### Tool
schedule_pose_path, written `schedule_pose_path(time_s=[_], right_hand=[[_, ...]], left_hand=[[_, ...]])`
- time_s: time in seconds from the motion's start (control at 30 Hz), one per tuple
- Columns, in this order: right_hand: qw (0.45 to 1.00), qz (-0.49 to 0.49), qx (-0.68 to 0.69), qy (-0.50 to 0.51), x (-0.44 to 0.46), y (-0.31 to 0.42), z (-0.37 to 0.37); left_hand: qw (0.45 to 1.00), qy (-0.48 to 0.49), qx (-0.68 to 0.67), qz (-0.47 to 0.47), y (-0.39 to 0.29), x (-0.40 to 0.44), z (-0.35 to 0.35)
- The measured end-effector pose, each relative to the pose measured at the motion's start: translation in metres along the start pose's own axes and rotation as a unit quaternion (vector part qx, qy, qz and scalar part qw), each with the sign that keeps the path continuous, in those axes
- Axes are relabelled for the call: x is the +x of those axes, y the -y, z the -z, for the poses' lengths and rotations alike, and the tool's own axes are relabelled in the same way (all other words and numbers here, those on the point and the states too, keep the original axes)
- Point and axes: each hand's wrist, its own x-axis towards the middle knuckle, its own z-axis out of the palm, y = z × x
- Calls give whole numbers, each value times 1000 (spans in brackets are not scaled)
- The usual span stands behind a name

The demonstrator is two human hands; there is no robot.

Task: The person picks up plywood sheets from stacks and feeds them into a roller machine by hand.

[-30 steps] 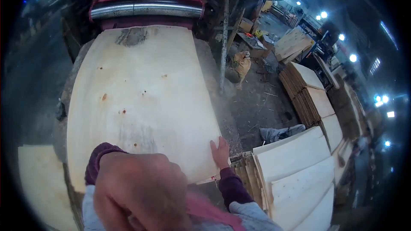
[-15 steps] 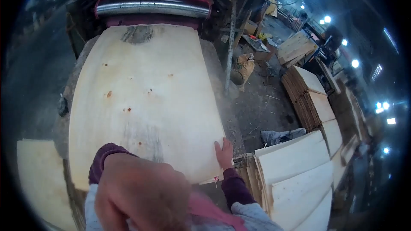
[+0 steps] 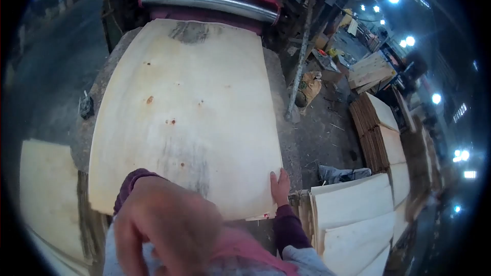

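The pale wood sheet [image 3: 230,122] lies before you, the metal roller [image 3: 209,1] at its twelve o'clock. Your hands are apart: your right hand [image 3: 281,186] rests on the sheet's edge at four, fingers extended; your left hand [image 3: 171,225], blurred at six, hides any grip. The red mark [image 3: 266,216] at five is too small to read.

Free room above wood sheet [image 3: 225,117]; roller [image 3: 209,2] blocks far end; stacked sheets [image 3: 353,197] stand near right hand [image 3: 280,186].
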Motion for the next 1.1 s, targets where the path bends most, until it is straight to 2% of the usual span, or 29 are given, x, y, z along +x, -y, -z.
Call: schedule_pose_path(time_s=[0.07,0.1,0.13,0.17,0.2,0.27,0.33,0.4,0.43,0.47,0.53,0.63,0.67,0.77,0.87,0.97,1.0,1.1], right_hand=[[1000,-12,-3,8,-1,5,4],[1000,-17,-7,14,-1,10,10],[1000,-21,-10,19,0,14,14],[999,-15,-29,18,-1,18,15],[999,-9,-49,18,-4,21,17],[998,6,-66,22,-11,22,20],[997,25,-62,29,-18,20,23],[998,27,-47,22,-19,23,25],[999,27,-41,18,-19,24,28],[999,4,-35,37,-18,27,30],[996,-42,-24,74,-12,34,32],[1000,-10,1,18,-19,35,24],[1000,-5,7,8,-21,33,21],[1000,8,17,-16,-23,25,11],[1000,6,12,-22,-25,21,7],[1000,-1,16,-21,-25,27,11],[1000,1,22,-20,-26,29,13],[999,13,14,-29,-25,25,11]], left_hand=[[997,-71,21,1,-4,-27,3],[989,-141,41,5,-6,-45,7],[968,-239,72,10,-7,-65,7],[922,-374,96,20,-5,-91,5],[857,-501,117,28,-4,-117,3],[689,-665,276,83,-4,-178,4],[526,-768,342,130,-16,-246,-8],[340,-844,389,142,-39,-301,-27],[275,-867,391,143,-55,-324,-39],[208,-882,404,127,-68,-346,-51],[132,-893,411,131,-95,-379,-73],[101,-900,400,142,-129,-444,-102],[121,-896,405,134,-136,-473,-106],[112,-834,522,141,-150,-565,-108],[-6,-721,572,390,-111,-533,-80],[-75,-690,613,377,-75,-498,-64],[-97,-700,573,415,-79,-488,-62],[-111,-689,575,427,-80,-480,-61]])
